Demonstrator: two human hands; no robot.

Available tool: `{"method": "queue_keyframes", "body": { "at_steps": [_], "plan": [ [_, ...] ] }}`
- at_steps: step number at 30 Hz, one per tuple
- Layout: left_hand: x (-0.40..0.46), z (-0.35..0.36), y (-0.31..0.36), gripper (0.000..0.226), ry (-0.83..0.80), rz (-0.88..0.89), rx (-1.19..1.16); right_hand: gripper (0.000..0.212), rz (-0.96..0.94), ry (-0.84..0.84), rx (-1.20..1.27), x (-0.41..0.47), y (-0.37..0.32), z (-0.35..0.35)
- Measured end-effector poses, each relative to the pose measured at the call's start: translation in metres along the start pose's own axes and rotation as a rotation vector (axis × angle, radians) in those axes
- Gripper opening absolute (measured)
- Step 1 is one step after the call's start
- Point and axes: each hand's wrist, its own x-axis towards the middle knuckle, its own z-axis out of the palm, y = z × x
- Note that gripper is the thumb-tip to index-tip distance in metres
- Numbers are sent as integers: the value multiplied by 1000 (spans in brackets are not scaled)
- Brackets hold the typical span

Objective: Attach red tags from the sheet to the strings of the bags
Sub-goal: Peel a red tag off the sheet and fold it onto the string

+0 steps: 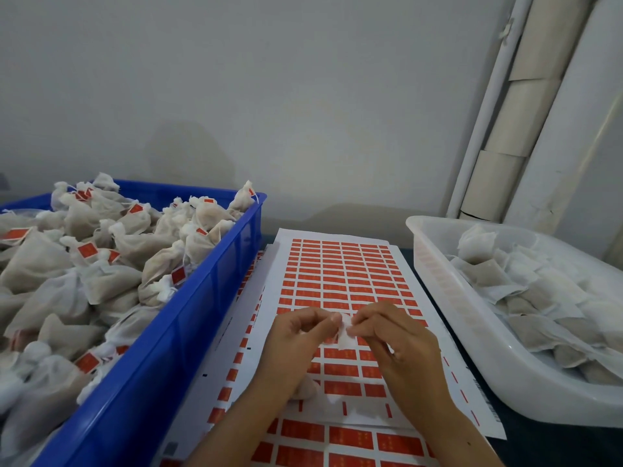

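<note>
Both hands meet over the sheet of red tags [340, 281], which lies flat between two bins. The left hand [296, 335] and the right hand [391, 335] each pinch, with thumb and forefinger, a small white piece [345, 335] held between them just above the sheet; whether this is a folded tag, its backing or the neck of a bag cannot be told. A white bag [305, 389] seems to rest under the left palm, mostly hidden. Blue crate [188, 318], left: bags already bearing red tags. White tub [448, 291], right: bags without tags.

The step in hand appears to be closing a tag round a string. To do it well, the string should likely lie along the fold, the two halves meet edge to edge, and both thumbs press firmly before release, lest the adhesive faces catch crookedly.
</note>
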Motion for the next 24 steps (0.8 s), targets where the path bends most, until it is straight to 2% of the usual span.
{"method": "queue_keyframes", "body": {
  "at_steps": [3, 7, 18, 24],
  "plan": [
    [3, -2, 0, 8, 26, -35, -22, 54, 30, -13, 41, -1, 0, -1],
    [3, -5, 2, 6, 24, -69, -16, 10, 79, 24, 97, -2, 6, -1],
    [2, -8, 5, 4, -40, -39, 62, 6, 153, 12, 150, -3, 6, -2],
    [3, -9, 3, 7, -5, -61, 56, 17, 127, 9, 57, -1, 5, -5]
  ]
}}
